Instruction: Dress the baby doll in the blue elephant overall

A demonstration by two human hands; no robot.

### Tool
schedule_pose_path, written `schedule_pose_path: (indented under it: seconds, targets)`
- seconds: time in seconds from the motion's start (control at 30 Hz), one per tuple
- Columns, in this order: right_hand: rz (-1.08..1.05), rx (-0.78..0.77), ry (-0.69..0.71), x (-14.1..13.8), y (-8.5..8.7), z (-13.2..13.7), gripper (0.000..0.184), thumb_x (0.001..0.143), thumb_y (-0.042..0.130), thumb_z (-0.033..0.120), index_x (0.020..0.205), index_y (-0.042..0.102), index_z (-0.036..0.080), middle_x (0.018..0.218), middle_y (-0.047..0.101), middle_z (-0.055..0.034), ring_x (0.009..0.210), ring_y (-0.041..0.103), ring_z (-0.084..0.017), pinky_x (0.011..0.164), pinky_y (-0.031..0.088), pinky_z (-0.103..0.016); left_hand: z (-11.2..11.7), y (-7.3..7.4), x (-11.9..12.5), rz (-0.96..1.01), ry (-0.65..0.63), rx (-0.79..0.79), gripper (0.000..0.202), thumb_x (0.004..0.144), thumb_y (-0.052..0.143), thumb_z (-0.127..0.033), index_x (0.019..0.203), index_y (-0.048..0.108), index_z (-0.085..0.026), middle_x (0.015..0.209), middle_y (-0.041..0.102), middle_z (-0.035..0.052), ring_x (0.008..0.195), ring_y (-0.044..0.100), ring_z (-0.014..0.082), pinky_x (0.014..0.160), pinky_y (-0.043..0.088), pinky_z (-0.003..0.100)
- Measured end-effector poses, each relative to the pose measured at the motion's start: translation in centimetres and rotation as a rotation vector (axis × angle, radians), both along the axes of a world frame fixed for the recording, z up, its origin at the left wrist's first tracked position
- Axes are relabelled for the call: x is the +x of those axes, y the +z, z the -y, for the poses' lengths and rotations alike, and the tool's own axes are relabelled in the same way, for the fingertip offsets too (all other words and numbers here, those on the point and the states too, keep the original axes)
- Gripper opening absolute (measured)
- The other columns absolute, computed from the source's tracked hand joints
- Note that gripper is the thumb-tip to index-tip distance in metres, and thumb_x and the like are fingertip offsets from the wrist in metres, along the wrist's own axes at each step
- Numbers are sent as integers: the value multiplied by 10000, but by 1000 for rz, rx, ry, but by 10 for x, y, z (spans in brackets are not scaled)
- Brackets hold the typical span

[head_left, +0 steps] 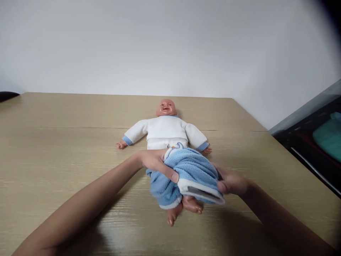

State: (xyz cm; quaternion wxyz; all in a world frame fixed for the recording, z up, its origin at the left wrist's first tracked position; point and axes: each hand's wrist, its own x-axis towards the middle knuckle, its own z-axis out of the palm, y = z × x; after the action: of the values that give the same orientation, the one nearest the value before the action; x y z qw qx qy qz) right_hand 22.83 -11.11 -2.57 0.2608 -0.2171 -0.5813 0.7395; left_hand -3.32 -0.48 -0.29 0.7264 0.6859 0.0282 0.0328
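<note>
A baby doll (166, 129) lies on its back on the wooden table (58, 149), head away from me, in a white top with blue cuffs. Fluffy blue trousers (188, 170) with white hems are bunched around its legs, and its bare feet stick out toward me. My left hand (156, 161) grips the trousers on the left side, thumb pressed into the fabric. My right hand (230, 182) holds the trousers' right side near the white hem, its fingers closed on the cloth.
A plain white wall stands behind the table. To the right, past the table edge, a dark shelf (306, 142) holds something teal (329, 137). A dark object (6, 95) shows at the far left.
</note>
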Motion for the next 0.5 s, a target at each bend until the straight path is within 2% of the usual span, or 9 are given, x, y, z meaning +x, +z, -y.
schedule_pose_path:
  seconds: [0.07, 0.1, 0.13, 0.2, 0.3, 0.4, 0.5]
  targets:
    - [-26, 7, 120, -3, 5, 0, 585, 857, 832, 696, 1083, 763, 160, 870, 756, -59, 809, 720, -222, 763, 616, -335, -1, -4, -2, -8, 8, 1, 542, 840, 891, -564, 1150, 784, -132, 1128, 834, 83, 1195, 759, 294, 1160, 566, 415]
    - [-10, 19, 92, -5, 6, 0, 503, 878, 842, 630, 1064, 766, 169, 871, 757, -52, 799, 720, -215, 778, 617, -337, 0, -6, -2, -8, 23, 0, 541, 840, 893, -564, 1151, 783, -135, 1120, 836, 82, 1179, 761, 287, 1149, 573, 412]
    - [23, 47, 4, -6, 7, 0, 416, 892, 856, 545, 1071, 773, 178, 907, 768, -47, 816, 725, -207, 808, 613, -332, 1, -8, -3, -6, 44, -3, 536, 838, 900, -559, 1149, 783, -139, 1111, 837, 79, 1159, 764, 275, 1135, 580, 400]
    - [93, 117, -273, -6, 4, -1, 344, 885, 868, 425, 1130, 785, 199, 1015, 794, -45, 889, 732, -210, 859, 598, -325, 4, -9, -3, -2, 103, -22, 510, 837, 910, -548, 1128, 783, -150, 1090, 838, 67, 1107, 766, 243, 1096, 593, 361]
    - [170, 197, -605, -7, 0, -5, 289, 908, 778, 414, 1097, 794, 196, 1042, 799, -53, 915, 704, -240, 839, 575, -342, 8, -6, -2, -39, 150, -45, 401, 872, 896, -491, 1072, 779, -163, 1016, 827, 42, 1056, 753, 205, 1045, 597, 315]
    - [282, 314, -751, -11, 3, -11, 214, 927, 650, 321, 1016, 791, 186, 934, 771, -28, 858, 657, -231, 819, 543, -337, 10, 0, 1, -78, 178, -70, 431, 847, 902, -462, 1133, 768, -170, 978, 812, 35, 1093, 742, 233, 1071, 581, 361]
    - [357, 360, -792, -18, 13, -10, 257, 902, 624, 272, 1076, 788, 179, 933, 767, -18, 891, 666, -237, 857, 543, -339, 13, 8, 7, -71, 228, 9, 598, 752, 943, -468, 1239, 743, -183, 1126, 809, 59, 1230, 712, 298, 1162, 532, 448]
